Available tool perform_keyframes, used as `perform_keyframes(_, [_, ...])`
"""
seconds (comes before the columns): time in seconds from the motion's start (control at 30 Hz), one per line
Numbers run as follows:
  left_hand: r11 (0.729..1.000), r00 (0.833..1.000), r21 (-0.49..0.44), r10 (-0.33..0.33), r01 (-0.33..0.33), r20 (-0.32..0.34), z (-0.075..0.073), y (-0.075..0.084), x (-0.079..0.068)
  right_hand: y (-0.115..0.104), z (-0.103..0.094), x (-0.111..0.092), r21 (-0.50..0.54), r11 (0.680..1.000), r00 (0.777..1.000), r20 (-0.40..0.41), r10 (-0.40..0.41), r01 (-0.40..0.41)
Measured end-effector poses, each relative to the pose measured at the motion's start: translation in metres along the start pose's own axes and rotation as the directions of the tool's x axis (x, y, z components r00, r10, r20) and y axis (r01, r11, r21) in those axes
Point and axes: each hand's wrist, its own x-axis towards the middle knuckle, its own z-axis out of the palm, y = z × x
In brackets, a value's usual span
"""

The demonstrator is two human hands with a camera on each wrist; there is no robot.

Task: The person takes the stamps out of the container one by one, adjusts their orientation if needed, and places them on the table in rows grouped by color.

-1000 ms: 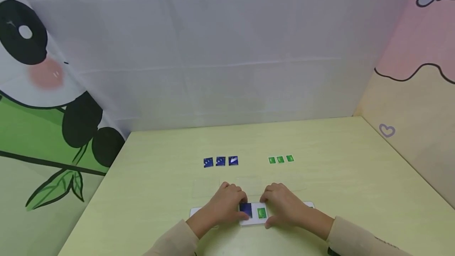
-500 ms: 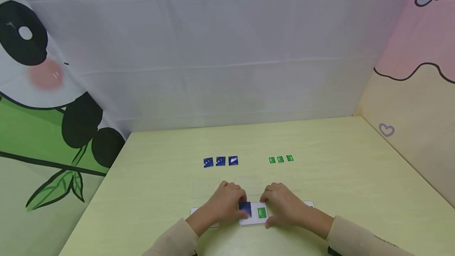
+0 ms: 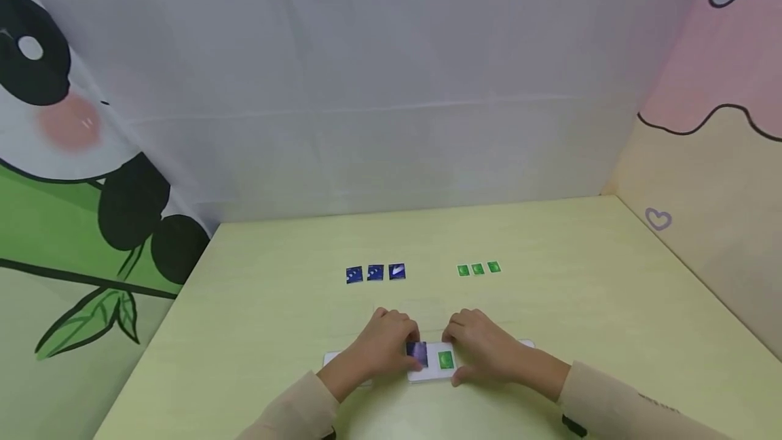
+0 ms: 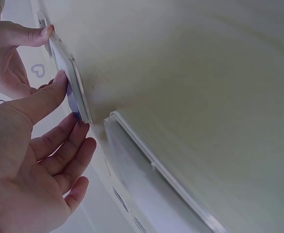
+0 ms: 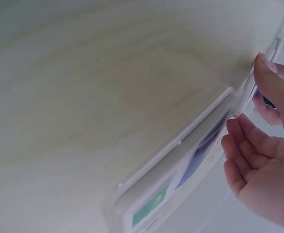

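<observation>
In the head view a white card [image 3: 436,373] lies between the hands. It carries a green square picture [image 3: 446,360] on the right and a dark blue-purple square picture card [image 3: 417,353] on the left. My left hand [image 3: 385,345] pinches the blue square by its edges, thumb at the near corner and fingers at the far edge. My right hand [image 3: 485,348] grips the white card's right side between thumb and fingers. In the left wrist view, the blue square [image 4: 76,109] sticks out slightly past the stacked card edge, beside the fingertips.
Three blue picture squares [image 3: 375,272] and three green ones [image 3: 478,268] stand in rows farther back. White cards partly show beneath the left wrist and behind the right wrist; the right-hand one [image 5: 183,170] bears green and blue pictures. Faint clear sheets [image 3: 421,312] lie beyond the hands.
The blue square shows a lighter purple sheen than before. Both hands keep nearly the same hold, and the whole head view has shifted slightly.
</observation>
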Motion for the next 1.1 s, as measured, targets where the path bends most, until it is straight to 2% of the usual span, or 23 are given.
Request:
perform_keyframes(0.3, [1.000, 1.000, -0.008, -0.007, 0.007, -0.005, 0.0001, -0.0010, 0.0013, 0.0027, 0.0008, 0.0004, -0.025, 0.999, 0.999, 0.014, -0.038, 0.038])
perform_keyframes(0.5, [1.000, 1.000, -0.001, 0.007, -0.007, -0.022, -0.0003, -0.0010, 0.0014, 0.0025, 0.0019, 0.0004, -0.019, 1.000, 1.000, 0.019, -0.024, 0.024])
perform_keyframes(0.8, [1.000, 1.000, -0.026, 0.002, -0.002, -0.012, 0.0040, -0.0033, 0.0020, 0.0031, 0.0035, -0.0012, -0.003, 1.000, 0.999, 0.032, 0.003, -0.003])
perform_keyframes(1.1, [1.000, 1.000, -0.010, -0.002, 0.002, -0.015, 0.0039, -0.0034, 0.0029, 0.0020, 0.0048, -0.0008, -0.014, 1.000, 1.000, 0.022, 0.000, 0.000])
